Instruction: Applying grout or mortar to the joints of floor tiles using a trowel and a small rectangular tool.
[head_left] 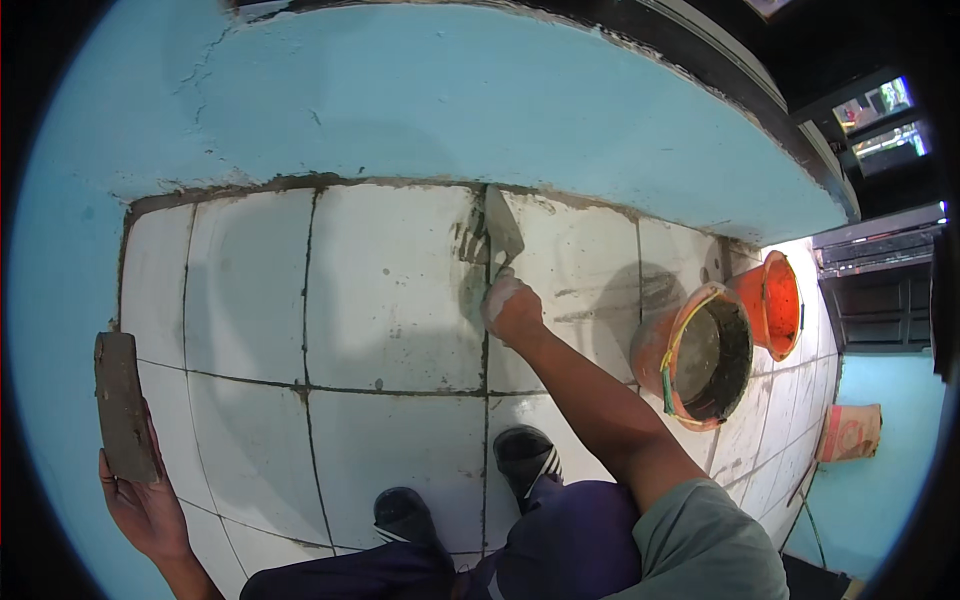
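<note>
My right hand (513,308) is closed round the handle of a pointing trowel (504,230). The trowel's grey, pointed blade lies over a tile joint, its tip near the foot of the blue wall (420,100). Dark, wet smears of grout (469,243) mark the white floor tile (390,290) just left of the blade. At the far left, my left hand (145,515) grips the lower end of a narrow rectangular board (127,405) coated in grey mortar. Part of that hand's fingers is hidden behind the board.
An orange bucket (655,345) with grey mix inside stands to my right, a brighter orange bucket (780,305) behind it. Farther right a paper sack (850,433) rests near a blue wall. My slippered feet (525,458) are on the tiles below.
</note>
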